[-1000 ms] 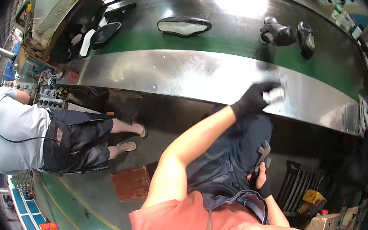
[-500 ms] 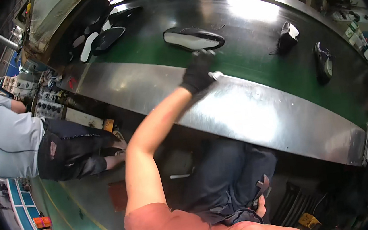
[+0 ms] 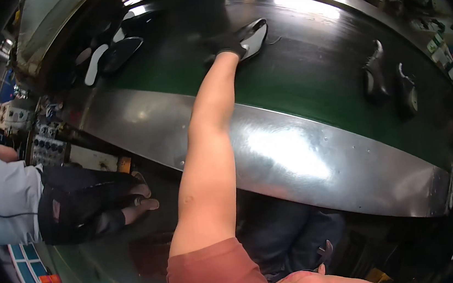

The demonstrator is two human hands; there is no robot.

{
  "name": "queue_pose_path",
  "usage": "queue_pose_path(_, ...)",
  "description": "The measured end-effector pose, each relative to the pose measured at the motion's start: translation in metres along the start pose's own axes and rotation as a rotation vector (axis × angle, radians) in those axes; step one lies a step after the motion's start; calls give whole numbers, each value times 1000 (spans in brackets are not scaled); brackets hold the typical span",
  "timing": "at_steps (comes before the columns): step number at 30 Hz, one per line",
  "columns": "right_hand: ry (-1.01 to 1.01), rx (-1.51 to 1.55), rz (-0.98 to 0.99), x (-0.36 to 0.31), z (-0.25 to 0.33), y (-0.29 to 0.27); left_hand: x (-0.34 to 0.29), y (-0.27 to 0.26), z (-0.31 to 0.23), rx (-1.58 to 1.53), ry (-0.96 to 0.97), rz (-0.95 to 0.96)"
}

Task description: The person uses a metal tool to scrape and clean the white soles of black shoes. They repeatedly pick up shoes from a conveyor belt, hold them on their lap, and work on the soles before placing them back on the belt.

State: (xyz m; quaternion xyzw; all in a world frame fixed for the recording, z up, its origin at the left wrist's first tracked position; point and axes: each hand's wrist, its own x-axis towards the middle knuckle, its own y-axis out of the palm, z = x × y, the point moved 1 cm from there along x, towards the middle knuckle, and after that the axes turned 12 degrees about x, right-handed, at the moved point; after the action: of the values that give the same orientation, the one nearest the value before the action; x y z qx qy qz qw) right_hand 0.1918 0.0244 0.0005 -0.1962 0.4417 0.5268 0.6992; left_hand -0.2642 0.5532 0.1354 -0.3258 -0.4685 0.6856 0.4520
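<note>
My left hand (image 3: 226,43), in a black glove, reaches far across the dark worktop to a shoe sole (image 3: 255,38) with a black rim and a pale inner face. The hand is closed on the sole's near left part; the glove blends with the dark surface, so single fingers are hard to make out. The sole stands tilted, its far end up and to the right. Low in the view, my right hand (image 3: 321,269) shows only a bit of finger beside my lap. It appears closed around a tool (image 3: 325,251) with a curved metal head; the rest is hidden.
Several black and white soles (image 3: 98,64) lie at the far left. Two dark shoes (image 3: 375,77) sit on the right. A shiny metal ledge (image 3: 294,151) edges the worktop (image 3: 309,88) on my side. Another person (image 3: 10,186) in a grey shirt stands at the left near a control panel.
My left hand has reached farther forward and taken hold of the sole, which has swung from lying lengthwise to tilted. One shoe on the right has shifted and turned, nearer the other.
</note>
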Motion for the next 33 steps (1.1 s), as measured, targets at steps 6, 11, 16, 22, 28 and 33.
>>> queue_pose_path(6, 4, 0, 23, 1, -8, 9, -60, 86, 46, -681, -62, -239)
queue_pose_path(11, -42, 16, 1, -3, -18, 5, -89, 61, 32, -898, -202, -22)
queue_pose_path(16, -61, 51, 21, -14, -33, -3, -120, 48, 32, -1181, -91, 100)
queue_pose_path(22, -86, 158, 8, -29, -50, -13, -264, 74, 48, -2226, 102, 534)
queue_pose_path(28, -238, 68, -1, -38, -36, -19, -367, 78, 88, -2171, 634, -64)
queue_pose_path(33, -226, 21, 88, -23, -28, -34, -453, 31, 25, -1653, 1026, 239)
